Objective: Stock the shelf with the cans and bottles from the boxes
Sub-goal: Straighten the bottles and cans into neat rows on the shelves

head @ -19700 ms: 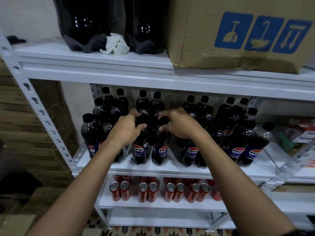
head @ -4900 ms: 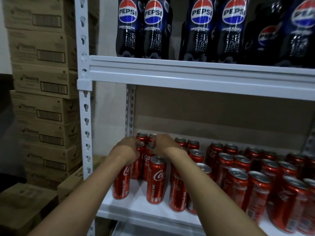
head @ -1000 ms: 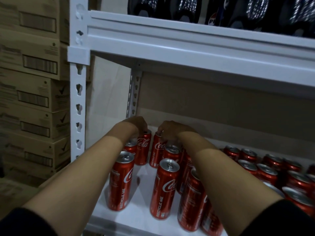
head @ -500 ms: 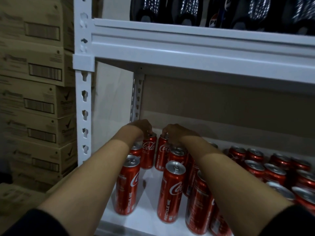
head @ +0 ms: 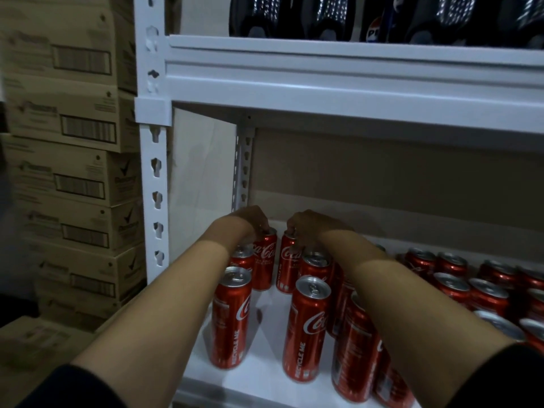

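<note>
Cans of cola (head: 307, 328) stand upright in loose rows on the white lower shelf (head: 265, 375) of a metal rack, as a person reaches both arms to the back-left corner. The left hand (head: 250, 220) curls its fingertips over the top rim of one rear can (head: 265, 260); the right hand (head: 309, 225) grips the top of the rear can beside it (head: 287, 265) in the same way. Both rear cans sit near the back panel, just apart from each other. Full slim cans like these are probably fairly heavy for their size, rigid but easily dented, with slick painted walls (a rim grip from above suits sliding them; lifting is likely safer round the body). Dark soda bottles (head: 294, 16) line the shelf above, and cardboard boxes (head: 73, 172) are stacked to the left.
</note>
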